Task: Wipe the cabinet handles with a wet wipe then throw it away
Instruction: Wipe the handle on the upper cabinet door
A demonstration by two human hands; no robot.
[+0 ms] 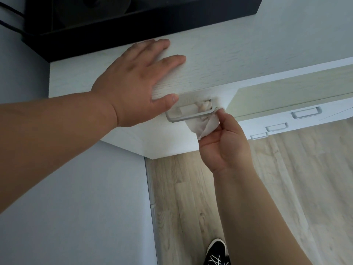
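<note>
Handles (pixel 305 116): four. Wet wipe (pixel 200 126): one, pinched in the fingers (pixel 227 121) of my right hand (pixel 223 144) and looped round the nearest handle (pixel 183 118). Left hand (pixel 133 79) — flat, empty — on the cabinet (pixel 238 60).

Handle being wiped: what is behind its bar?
The wet wipe sits behind the handle, bunched at its right end; the right hand pinches its tail. The right mount is covered.

White with faint grain across the cabinet (pixel 229 60), silver-grey on the handle (pixel 183 117), white on the wet wipe (pixel 202 127). Pale beige plank grain over the floor (pixel 296 169); black with white laces on the shoe (pixel 216 253).
</note>
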